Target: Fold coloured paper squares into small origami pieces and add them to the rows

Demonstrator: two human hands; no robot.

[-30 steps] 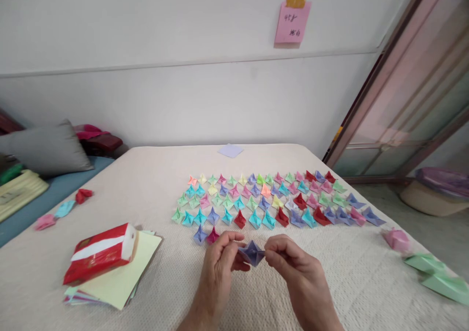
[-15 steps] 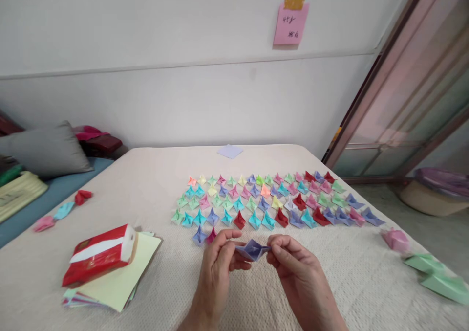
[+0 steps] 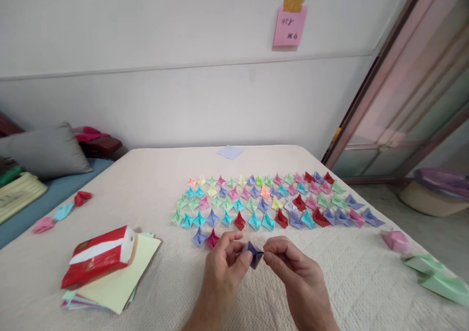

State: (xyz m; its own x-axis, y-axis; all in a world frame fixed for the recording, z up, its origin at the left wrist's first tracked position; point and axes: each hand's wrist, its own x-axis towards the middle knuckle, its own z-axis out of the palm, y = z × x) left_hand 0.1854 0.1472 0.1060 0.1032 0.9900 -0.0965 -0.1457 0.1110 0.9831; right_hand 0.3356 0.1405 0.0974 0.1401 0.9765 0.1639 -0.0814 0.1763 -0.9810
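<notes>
Between my two hands is a small purple folded paper boat, held just above the cover near the front. My left hand is closed on its left side, thumb across the near face. With thumb and fingertips my right hand pinches its right tip. Beyond my hands stand rows of small folded paper boats in many colours. A short front row holds a purple boat and a magenta boat, the latter close to my left fingers.
At left, a red tissue pack lies on a stack of coloured paper. A lavender sheet lies by the wall. Several folded pieces, pink and green among them, line the right edge. A grey pillow is far left.
My left thumb has moved right over the purple paper boat, covering more of its left side. The boat has turned and tilted, and my right hand has shifted slightly left.
</notes>
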